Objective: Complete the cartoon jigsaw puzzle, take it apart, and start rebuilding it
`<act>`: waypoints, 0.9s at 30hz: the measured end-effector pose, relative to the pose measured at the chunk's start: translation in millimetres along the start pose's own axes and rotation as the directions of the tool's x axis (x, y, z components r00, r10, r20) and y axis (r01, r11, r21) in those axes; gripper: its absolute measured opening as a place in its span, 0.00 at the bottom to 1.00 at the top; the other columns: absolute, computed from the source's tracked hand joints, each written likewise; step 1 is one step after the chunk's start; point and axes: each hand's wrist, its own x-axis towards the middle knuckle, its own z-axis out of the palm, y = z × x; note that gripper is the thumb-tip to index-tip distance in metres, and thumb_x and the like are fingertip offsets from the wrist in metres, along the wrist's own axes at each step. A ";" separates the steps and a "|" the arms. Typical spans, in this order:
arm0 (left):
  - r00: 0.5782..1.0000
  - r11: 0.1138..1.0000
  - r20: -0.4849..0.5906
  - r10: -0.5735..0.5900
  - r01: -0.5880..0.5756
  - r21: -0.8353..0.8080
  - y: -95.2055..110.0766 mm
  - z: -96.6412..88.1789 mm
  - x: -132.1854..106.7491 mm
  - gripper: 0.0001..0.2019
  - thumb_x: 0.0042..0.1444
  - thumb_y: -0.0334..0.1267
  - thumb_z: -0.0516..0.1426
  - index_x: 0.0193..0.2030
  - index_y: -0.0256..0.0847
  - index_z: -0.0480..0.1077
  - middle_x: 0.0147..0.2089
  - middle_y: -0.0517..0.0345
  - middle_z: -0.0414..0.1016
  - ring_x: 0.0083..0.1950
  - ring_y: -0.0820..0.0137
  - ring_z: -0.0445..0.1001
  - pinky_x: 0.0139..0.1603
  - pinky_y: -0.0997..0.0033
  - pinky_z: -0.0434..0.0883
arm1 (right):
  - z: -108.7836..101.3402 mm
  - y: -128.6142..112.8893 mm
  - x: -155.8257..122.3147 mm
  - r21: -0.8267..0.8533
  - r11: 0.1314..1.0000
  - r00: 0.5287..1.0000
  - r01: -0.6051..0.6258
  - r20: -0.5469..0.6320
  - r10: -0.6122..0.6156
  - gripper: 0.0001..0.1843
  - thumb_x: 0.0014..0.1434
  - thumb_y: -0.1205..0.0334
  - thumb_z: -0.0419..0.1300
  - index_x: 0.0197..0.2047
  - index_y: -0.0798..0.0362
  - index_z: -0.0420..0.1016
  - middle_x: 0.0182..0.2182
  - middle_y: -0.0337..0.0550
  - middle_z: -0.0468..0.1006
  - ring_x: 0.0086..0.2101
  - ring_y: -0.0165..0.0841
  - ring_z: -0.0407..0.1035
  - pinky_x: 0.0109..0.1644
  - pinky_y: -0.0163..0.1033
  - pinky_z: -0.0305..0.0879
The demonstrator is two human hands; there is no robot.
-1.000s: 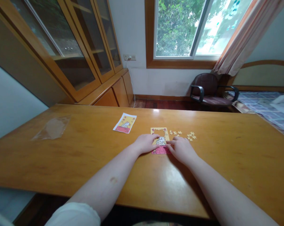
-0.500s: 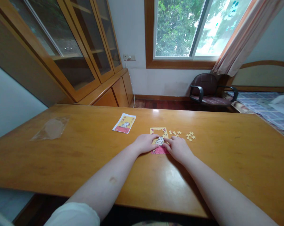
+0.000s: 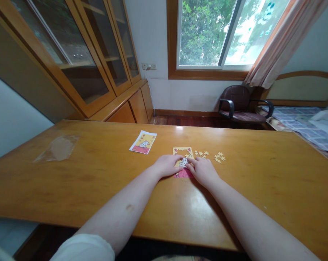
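A jigsaw puzzle (image 3: 183,174) lies flat on the wooden table, yellow above and pink below, with a white cartoon animal in its middle. Bare gaps show in its upper part. My left hand (image 3: 167,165) rests over the puzzle's left edge, thumb and fingers stretched apart. From the right, my right hand (image 3: 204,171) reaches onto the picture; its index finger and thumb touch it, spaced apart. Whether a loose piece is under those fingertips is too small to tell. Several loose yellow puzzle pieces (image 3: 220,157) lie to the right, with more pieces (image 3: 201,153) nearer the puzzle.
A picture card (image 3: 144,142) with a similar design lies farther left on the table (image 3: 98,181). A clear plastic bag (image 3: 59,148) is at the far left. Beyond the table are a glass-door cabinet (image 3: 120,78), an office chair (image 3: 236,103) and a bed (image 3: 297,119).
My right index finger and thumb have shifted very slightly on the puzzle. The left hand, the card and the loose pieces stay where they were; the view has moved a little.
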 end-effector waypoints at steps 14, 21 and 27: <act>1.000 1.000 0.002 0.004 -0.004 0.010 -0.4 0.7 0.5 0.25 0.55 0.55 0.53 0.58 0.49 0.65 0.46 0.54 0.77 0.45 0.60 0.75 0.41 0.68 0.69 | 7.2 -0.2 2.2 -0.004 1.000 0.998 -0.013 -0.067 0.012 0.23 0.65 0.47 0.46 0.56 0.47 0.69 0.40 0.48 0.75 0.44 0.40 0.67 0.46 0.42 0.56; 1.000 1.000 -0.004 0.011 -0.011 0.011 -1.2 1.4 0.4 0.25 0.56 0.54 0.53 0.58 0.50 0.65 0.46 0.55 0.77 0.46 0.60 0.75 0.42 0.68 0.69 | 6.7 -0.1 2.5 -0.022 0.999 0.999 -0.023 -0.035 0.022 0.24 0.64 0.45 0.45 0.57 0.45 0.68 0.41 0.49 0.74 0.44 0.41 0.66 0.46 0.43 0.55; 1.000 1.000 -0.010 0.006 -0.006 0.006 -0.9 1.6 0.6 0.25 0.55 0.54 0.54 0.57 0.49 0.66 0.46 0.55 0.77 0.45 0.60 0.75 0.41 0.69 0.69 | 10.4 2.8 4.1 -0.003 1.000 0.998 -0.030 -0.062 0.030 0.24 0.63 0.45 0.47 0.58 0.45 0.67 0.42 0.50 0.73 0.45 0.42 0.66 0.46 0.43 0.56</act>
